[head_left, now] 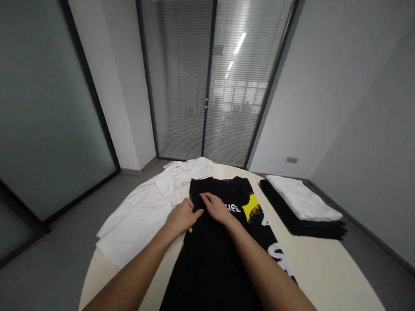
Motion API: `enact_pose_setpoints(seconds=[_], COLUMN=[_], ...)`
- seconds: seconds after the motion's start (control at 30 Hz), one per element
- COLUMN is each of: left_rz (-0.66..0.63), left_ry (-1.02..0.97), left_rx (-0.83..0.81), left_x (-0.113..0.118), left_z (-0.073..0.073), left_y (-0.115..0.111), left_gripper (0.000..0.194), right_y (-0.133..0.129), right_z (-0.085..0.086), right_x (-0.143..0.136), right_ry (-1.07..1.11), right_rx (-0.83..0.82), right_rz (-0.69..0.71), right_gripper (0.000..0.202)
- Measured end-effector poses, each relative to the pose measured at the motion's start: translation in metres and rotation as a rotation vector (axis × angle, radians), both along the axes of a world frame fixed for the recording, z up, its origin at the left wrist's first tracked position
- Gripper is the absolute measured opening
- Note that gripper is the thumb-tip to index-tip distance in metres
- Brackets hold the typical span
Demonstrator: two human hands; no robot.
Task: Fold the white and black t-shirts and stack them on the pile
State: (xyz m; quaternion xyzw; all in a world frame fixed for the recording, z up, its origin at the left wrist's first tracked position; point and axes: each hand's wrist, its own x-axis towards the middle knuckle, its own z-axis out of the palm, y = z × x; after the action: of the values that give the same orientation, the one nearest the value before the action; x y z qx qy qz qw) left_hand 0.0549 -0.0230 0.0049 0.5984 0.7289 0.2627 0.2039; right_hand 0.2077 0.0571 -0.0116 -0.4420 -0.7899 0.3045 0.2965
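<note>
A black T-shirt (pixel 219 253) with white lettering and a yellow patch lies lengthwise on the table, its collar at the far end. At the shirt's left edge is my left hand (pixel 183 215), fingers curled and pinching the black cloth near a small yellow spot. My right hand (pixel 214 207) rests on the upper part of the shirt, just left of the white letters, with its fingers extended over the fabric. The two hands are close together but apart. The shirt's right side is folded inward, showing a printed sleeve.
A rumpled white garment (pixel 138 217) spreads over the left side of the round, pale table (pixel 347 283). On the right, a folded white cloth (pixel 301 197) sits on folded black clothes (pixel 294 225). Beyond the table stand glass doors with blinds (pixel 183 80).
</note>
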Motion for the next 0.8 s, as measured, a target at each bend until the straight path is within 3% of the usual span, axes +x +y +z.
enact_pose_setpoints(seconds=[0.2, 0.33, 0.67, 0.8], left_rz=[-0.024, -0.047, -0.052, -0.042], left_ry=[0.197, 0.249, 0.337, 0.325], left_rx=[-0.099, -0.091, -0.139, -0.154], left_x=[-0.007, -0.007, -0.009, -0.011], left_z=[0.011, 0.014, 0.016, 0.014], left_y=[-0.003, -0.005, -0.007, -0.003], left_gripper=[0.022, 0.018, 0.016, 0.017], right_y=[0.013, 0.032, 0.083, 0.098], right_z=[0.026, 0.036, 0.012, 0.001], right_x=[-0.019, -0.045, -0.070, -0.075], right_ry=[-0.271, -0.324, -0.331, -0.260], right_rx=[0.075, 0.079, -0.011, -0.082], right_rz=[-0.065, -0.147, -0.285, -0.296], right_gripper=[0.031, 0.029, 0.052, 0.046])
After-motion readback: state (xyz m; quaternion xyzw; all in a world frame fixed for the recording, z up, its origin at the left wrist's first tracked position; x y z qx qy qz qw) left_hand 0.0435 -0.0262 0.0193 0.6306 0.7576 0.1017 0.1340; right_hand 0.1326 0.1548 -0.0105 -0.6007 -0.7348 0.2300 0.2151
